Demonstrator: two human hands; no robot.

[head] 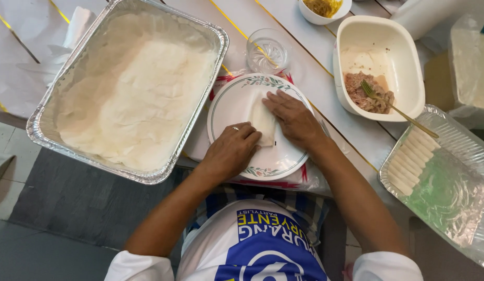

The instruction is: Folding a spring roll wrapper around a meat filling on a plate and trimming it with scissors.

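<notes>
- White wrapper, partly folded into a narrow roll, lies on a round plate with a floral rim, pinned between a person's two hands.
- Left hand, a ring on one finger, rests palm down on the plate, its loosely curled fingertips pressing the near edge of the wrapper; it grips nothing.
- Right hand lies flat and open across the far side of the wrapper, fingers stretched toward the plate's middle, touching the roll rather than clasping it.
- Beyond the left hand and out to its side sits a large foil tray holding a stack of pale, thin wrapper sheets.
- Just past the plate, ahead of both hands, stands a small clear glass.
- Out past the right hand, a white rectangular dish holds a mound of brownish minced filling, with a gold-coloured fork resting in it, handle pointing away over the rim.
- Farther to the right hand's outer side, a clear plastic tray carries a row of finished white rolls laid side by side along its near end.
- A small white bowl of yellowish shreds sits at the far edge, well apart from both hands.
- All rests on a white table with thin gold lines.
</notes>
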